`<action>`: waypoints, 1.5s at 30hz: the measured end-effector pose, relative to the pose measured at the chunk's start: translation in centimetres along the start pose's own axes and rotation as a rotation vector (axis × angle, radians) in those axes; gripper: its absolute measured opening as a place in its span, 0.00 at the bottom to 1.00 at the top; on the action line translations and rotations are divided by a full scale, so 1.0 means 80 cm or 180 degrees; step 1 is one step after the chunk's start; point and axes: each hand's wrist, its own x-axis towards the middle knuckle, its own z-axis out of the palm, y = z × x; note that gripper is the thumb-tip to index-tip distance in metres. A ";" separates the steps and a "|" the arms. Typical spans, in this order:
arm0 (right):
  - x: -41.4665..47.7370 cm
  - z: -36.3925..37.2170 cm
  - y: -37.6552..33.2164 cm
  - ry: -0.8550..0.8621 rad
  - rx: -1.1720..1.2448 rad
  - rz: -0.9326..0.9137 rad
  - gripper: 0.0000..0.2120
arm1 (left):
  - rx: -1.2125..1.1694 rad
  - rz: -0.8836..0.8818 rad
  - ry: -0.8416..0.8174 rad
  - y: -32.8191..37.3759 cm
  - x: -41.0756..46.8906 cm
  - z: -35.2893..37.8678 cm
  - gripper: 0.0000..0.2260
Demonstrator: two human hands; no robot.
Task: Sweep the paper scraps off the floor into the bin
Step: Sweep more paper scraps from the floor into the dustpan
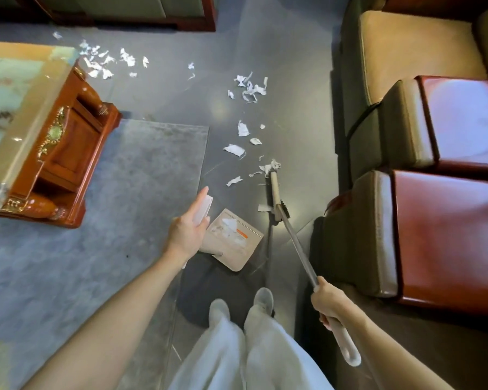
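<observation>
**Desk:** What does the frame show?

**Photographer:** Seen from above, a person in pale trousers and grey slippers (261, 298) stands on a smooth grey floor (293, 80) strewn with torn white paper scraps (234, 150).

**Desk:** And the hands?

**Photographer:** The right hand (328, 302) is wrapped tight round the long grey-and-white handle of a broom (299, 249). Its beige head with dark bristles rests on the floor ahead, and its far tip touches a small clump of scraps. The left hand (188, 229) holds the pale upright handle of a beige plastic dustpan (234, 243), fingers closed about it and forefinger stretched upward.

**Desk:** Where does the paper lie?

**Photographer:** A loose trail runs from the broom head away up the floor. A cluster lies further off, with another near the far corner of the table. One piece lies just beside the bristles. A few white scraps sit in the dustpan, which stands on the floor between the rug and the broom, just ahead of the feet.

**Desk:** Surroundings?

**Photographer:** At left is a blue-grey rug (110, 192) and a carved red-brown wooden table (54, 142) with a pale stone-like top and gilt trim. At right are olive-and-tan upholstered armchairs (448, 220) with glossy red-brown wooden arms.
</observation>
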 end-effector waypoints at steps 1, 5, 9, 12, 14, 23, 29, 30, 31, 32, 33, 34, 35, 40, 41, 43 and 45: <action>0.004 0.001 0.003 0.0034 0.0041 -0.0035 0.25 | 0.0027 -0.0016 0.0001 0.002 0.006 0.001 0.29; 0.008 -0.003 0.007 0.0026 -0.0226 -0.0141 0.26 | 0.0019 -0.0007 0.0066 -0.002 0.024 -0.004 0.29; 0.011 -0.014 0.005 -0.0134 -0.0676 -0.0287 0.27 | -0.0075 -0.0031 0.0099 -0.012 0.026 -0.013 0.29; -0.006 -0.006 -0.003 -0.0171 -0.0664 -0.0213 0.31 | -0.0026 0.0037 0.0101 -0.017 0.034 -0.017 0.29; -0.025 0.002 -0.013 -0.0294 -0.0509 -0.0104 0.33 | -0.0038 0.0004 0.0073 -0.020 0.038 -0.020 0.29; -0.103 -0.052 -0.034 -0.0433 -0.0546 -0.0101 0.42 | -0.0180 0.0147 -0.0091 -0.023 0.057 -0.036 0.28; -0.100 -0.086 -0.069 -0.0175 -0.0408 -0.0307 0.41 | -0.0504 0.0051 0.0166 -0.029 0.070 -0.049 0.28; -0.092 -0.093 -0.078 -0.0113 -0.0373 -0.0328 0.40 | -0.0544 0.0004 0.0195 -0.028 0.077 -0.052 0.28; -0.082 -0.100 -0.088 -0.0027 -0.0356 -0.0336 0.39 | -0.0554 -0.0037 0.0213 -0.026 0.085 -0.054 0.28; -0.070 -0.109 -0.099 0.0092 -0.0357 -0.0342 0.38 | -0.0540 -0.0055 0.0220 -0.023 0.096 -0.056 0.28; -0.055 -0.118 -0.111 0.0211 -0.0400 -0.0350 0.37 | -0.0525 -0.0045 0.0221 -0.019 0.107 -0.058 0.29; -0.040 -0.126 -0.124 0.0318 -0.0492 -0.0374 0.36 | -0.0514 -0.0030 0.0222 -0.017 0.119 -0.059 0.29; -0.025 -0.135 -0.136 0.0412 -0.0600 -0.0394 0.36 | -0.0527 -0.0045 0.0218 -0.013 0.132 -0.060 0.29; 0.034 -0.173 -0.178 0.0616 -0.0728 -0.0439 0.34 | -0.0481 -0.0197 0.0256 0.002 0.183 -0.062 0.28; 0.045 -0.181 -0.184 0.0636 -0.0759 -0.0437 0.34 | -0.0431 -0.0216 0.0280 0.003 0.191 -0.063 0.27; 0.065 -0.198 -0.197 0.0676 -0.0855 -0.0426 0.34 | -0.0385 -0.0263 0.0264 0.004 0.206 -0.067 0.27; 0.080 -0.209 -0.208 0.0670 -0.0962 -0.0389 0.33 | -0.0391 -0.0311 0.0232 0.005 0.220 -0.071 0.27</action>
